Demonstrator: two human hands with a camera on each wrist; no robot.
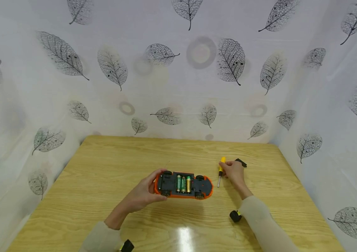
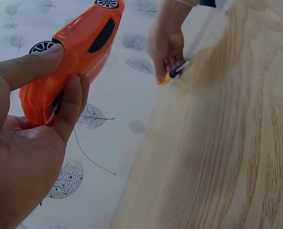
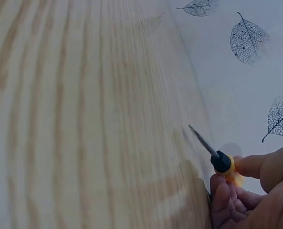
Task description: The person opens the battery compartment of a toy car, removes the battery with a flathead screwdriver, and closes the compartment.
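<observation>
My left hand (image 1: 143, 192) grips the rear end of an orange toy car (image 1: 210, 189), holding it above the table with its black underside facing me. Three batteries (image 1: 183, 184) lie side by side in the uncovered compartment, two green and one gold with a green end. In the left wrist view, the thumb presses by a wheel (image 2: 42, 46) and the fingers wrap the orange body. To the right, my right hand (image 1: 233, 171) pinches a screwdriver (image 1: 222, 160) by its yellow handle, the metal shaft pointing toward me. The screwdriver tip (image 3: 194, 131) touches nothing that I can make out.
A small black piece (image 1: 241, 162), perhaps a cover, lies just beyond my right hand, partly hidden by it. The wooden table (image 1: 112, 157) ends at a white curtain (image 1: 178, 87) printed with leaves. Black wrist cameras (image 1: 235, 216) sit at both sleeves.
</observation>
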